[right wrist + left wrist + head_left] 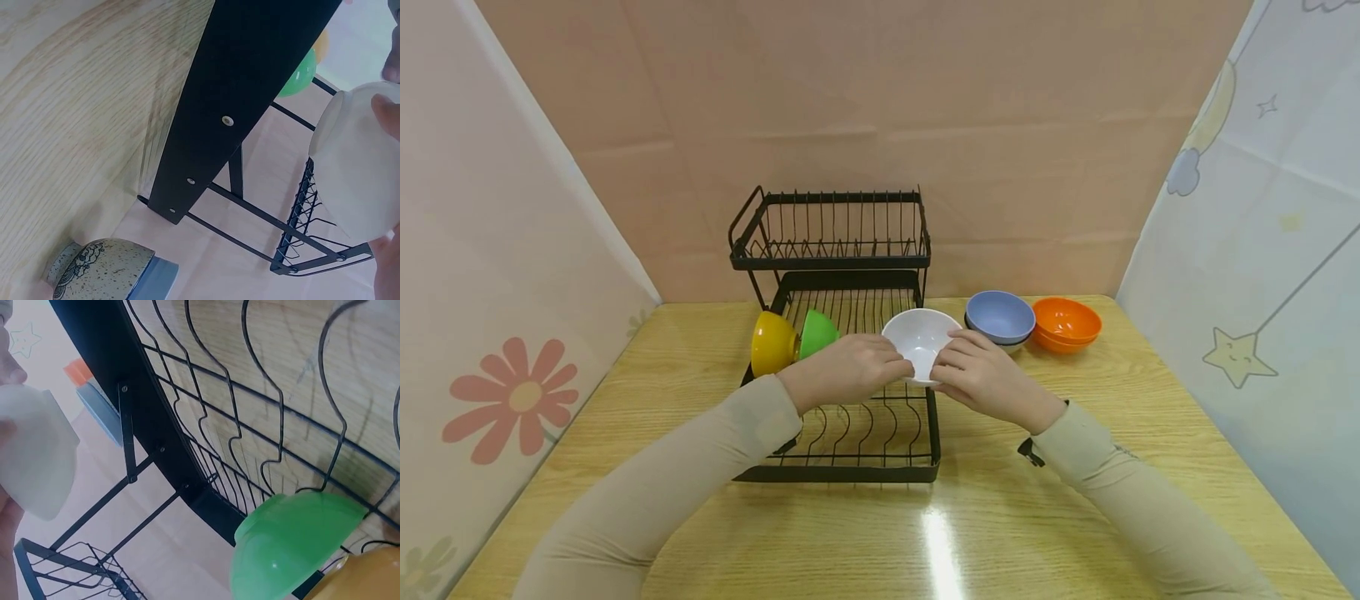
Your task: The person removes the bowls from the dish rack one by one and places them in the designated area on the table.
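A white bowl (pixel 919 332) is held up between both hands, over the right side of a black two-tier dish rack (pixel 842 473). My left hand (pixel 856 367) grips its near left rim, while my right hand (pixel 987 377) grips the right side. In the left wrist view the bowl (pixel 40 453) is tilted, clear of the rack's wires. Fingers (pixel 389 115) of the right hand lie against its outer wall in the right wrist view. A green bowl (pixel 817 333) and a yellow bowl (pixel 772 343) stand on their sides in the lower rack, left of the hands.
Right of the rack, a blue bowl (pixel 1000 315) sits stacked in other bowls, including a speckled patterned one (pixel 103 272). Beside it are stacked orange bowls (pixel 1066 320). The rack's raised upper tier (pixel 831 262) stands at the back, near the fabric backdrop (pixel 1000 125).
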Motion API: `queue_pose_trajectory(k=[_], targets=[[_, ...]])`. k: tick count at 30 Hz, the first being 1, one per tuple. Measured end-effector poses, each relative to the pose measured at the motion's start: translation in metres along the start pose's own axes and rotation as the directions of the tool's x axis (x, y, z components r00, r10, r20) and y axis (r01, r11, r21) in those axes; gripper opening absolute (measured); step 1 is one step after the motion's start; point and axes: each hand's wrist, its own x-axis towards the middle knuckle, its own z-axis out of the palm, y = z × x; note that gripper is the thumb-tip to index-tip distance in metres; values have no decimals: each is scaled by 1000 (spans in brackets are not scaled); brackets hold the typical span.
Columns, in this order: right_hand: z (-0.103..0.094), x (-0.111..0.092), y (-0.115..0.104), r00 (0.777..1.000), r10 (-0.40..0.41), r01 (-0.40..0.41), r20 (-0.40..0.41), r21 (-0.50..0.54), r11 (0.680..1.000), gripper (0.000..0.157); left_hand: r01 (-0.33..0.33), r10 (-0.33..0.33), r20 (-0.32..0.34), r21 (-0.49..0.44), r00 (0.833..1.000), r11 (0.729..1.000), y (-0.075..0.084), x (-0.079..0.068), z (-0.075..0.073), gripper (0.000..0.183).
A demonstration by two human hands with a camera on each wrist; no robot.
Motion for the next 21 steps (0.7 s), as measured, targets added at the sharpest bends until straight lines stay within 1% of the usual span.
queue_pose_trajectory(k=[3,5,7,9,10,11,12,14,15,16,17,18,19,20,21], targets=[[1,-1,1,1000,10,-10,-10,-5,1000,35,49,-49,-2,-22,999,999,-2,2,-6,21],[1,-2,1,1000,19,-19,-7,-8,1000,38,109,-110,-20,-42,994,993,-3,3,-12,26],[2,-3,2,1000,27,-27,-3,-11,1000,38,186,-189,-45,-65,981,980,-5,4,-17,29],[2,-5,3,1000,30,-30,-1,-9,1000,36,285,-292,-50,-116,955,952,-8,5,-22,28],[3,-5,3,1000,29,-30,-1,-7,1000,34,337,-348,-42,-157,937,928,-8,6,-24,28],[3,-6,3,1000,29,-29,-2,-8,1000,33,389,-403,-27,-208,915,897,-9,7,-25,28],[3,-6,4,1000,29,-29,-3,-9,1000,29,443,-458,-2,-255,889,860,-10,8,-27,27],[3,-7,4,1000,30,-30,-7,-7,1000,23,542,-556,67,-345,829,766,-11,10,-28,26],[3,-8,4,999,34,-34,-7,-8,999,20,584,-593,104,-378,798,719,-11,10,-28,27],[3,-8,4,999,37,-37,-9,-7,999,17,621,-623,142,-397,769,676,-12,10,-28,27],[2,-9,4,999,40,-40,-9,-8,999,16,654,-644,183,-402,743,640,-12,10,-28,28],[2,-10,5,999,42,-42,-9,-6,999,14,684,-658,223,-394,719,614,-13,9,-27,28],[2,-10,5,999,44,-44,-8,-4,999,14,707,-663,265,-385,701,593,-14,8,-26,29],[1,-11,4,999,45,-45,-6,-2,999,13,725,-660,308,-372,685,580,-14,7,-24,29],[1,-11,4,999,46,-46,-4,0,999,12,739,-652,350,-355,673,573,-15,6,-23,29]])
